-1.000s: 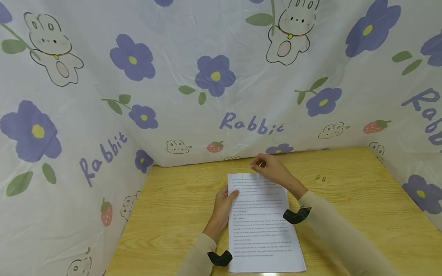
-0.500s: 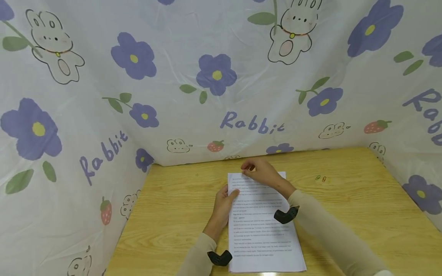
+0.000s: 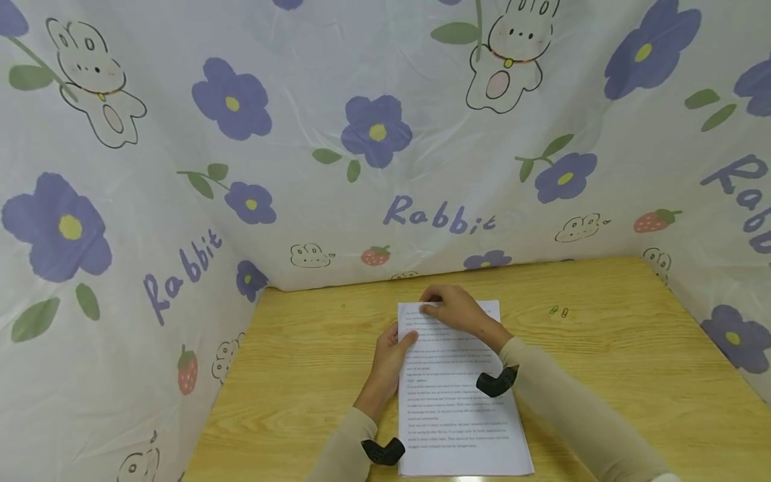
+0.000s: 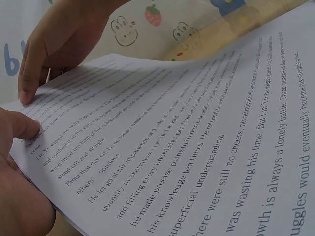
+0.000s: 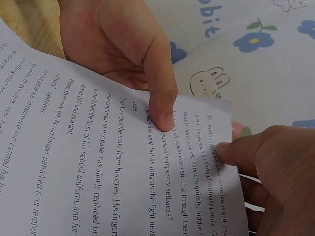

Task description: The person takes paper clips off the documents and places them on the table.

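A stack of printed paper sheets point(image 3: 458, 402) lies before me on the table, its top edge lifted a little. My left hand point(image 3: 388, 358) grips the left edge near the top, thumb on the page and fingers underneath. At the top edge, my right hand point(image 3: 454, 309) pinches the sheets towards the left corner. Its thumb presses the printed side in the right wrist view, with the other fingers point(image 5: 256, 194) behind the paper. The spot where a paper clip showed earlier is covered by the right hand. That clip is not visible in any current view.
Two loose paper clips, one green point(image 3: 554, 310) and one red point(image 3: 565, 312), lie on the wooden table point(image 3: 632, 375) right of the stack. A white curtain point(image 3: 301, 201) with flowers and rabbits surrounds the table's back and sides. Black bands circle both wrists.
My right hand has moved left and down from above the top edge onto the paper, covering the clip there. My left hand stays in place.
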Demonstrator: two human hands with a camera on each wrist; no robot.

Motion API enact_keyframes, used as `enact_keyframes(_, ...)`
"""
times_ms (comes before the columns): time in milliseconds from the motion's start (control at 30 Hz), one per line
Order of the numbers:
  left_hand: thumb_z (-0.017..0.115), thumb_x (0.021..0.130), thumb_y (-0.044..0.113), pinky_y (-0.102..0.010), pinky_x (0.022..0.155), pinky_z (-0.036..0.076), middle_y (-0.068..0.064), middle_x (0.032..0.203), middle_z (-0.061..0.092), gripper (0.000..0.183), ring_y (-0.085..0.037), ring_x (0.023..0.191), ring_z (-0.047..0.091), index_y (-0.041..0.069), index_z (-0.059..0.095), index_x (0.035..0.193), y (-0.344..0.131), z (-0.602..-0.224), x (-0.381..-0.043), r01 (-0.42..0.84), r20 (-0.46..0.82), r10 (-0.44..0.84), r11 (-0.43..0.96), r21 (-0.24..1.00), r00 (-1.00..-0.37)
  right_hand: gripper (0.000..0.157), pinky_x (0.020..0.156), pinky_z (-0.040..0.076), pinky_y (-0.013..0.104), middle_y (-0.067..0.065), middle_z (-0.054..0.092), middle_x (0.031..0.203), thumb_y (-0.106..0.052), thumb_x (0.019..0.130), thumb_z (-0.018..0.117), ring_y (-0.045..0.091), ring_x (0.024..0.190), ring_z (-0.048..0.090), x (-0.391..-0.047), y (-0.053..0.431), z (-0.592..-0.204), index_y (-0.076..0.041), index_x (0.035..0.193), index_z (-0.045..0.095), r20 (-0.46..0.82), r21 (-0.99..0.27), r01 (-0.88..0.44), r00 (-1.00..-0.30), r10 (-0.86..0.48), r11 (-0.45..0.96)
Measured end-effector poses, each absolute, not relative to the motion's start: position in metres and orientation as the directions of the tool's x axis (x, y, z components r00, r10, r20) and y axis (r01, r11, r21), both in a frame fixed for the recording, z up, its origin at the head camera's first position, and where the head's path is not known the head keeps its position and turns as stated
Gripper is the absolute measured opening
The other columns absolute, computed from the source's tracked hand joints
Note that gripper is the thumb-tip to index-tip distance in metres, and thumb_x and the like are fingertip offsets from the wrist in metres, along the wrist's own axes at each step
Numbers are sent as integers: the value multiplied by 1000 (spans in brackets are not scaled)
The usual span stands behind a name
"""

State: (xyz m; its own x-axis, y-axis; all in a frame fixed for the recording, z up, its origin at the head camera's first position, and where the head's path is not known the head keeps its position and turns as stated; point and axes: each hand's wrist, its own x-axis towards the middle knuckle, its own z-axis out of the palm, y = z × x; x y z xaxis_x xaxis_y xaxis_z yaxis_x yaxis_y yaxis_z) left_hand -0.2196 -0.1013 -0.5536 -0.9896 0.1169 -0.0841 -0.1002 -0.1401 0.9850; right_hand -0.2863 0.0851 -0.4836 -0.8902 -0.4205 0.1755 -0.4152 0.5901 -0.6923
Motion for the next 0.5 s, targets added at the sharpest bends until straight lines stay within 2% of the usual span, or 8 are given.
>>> enact_keyframes(500, 59, 110, 16, -27, 81, 65, -17, 123, 77, 40, -20, 98, 80, 6, 56, 148, -98, -554, -220, -116, -102, 113, -132, 984, -988, 10, 93, 59, 45, 5, 79, 107, -19, 102, 73, 22, 102, 73, -285, 88, -486, -11, 108, 77, 175, -725, -400, -894, -412, 561)
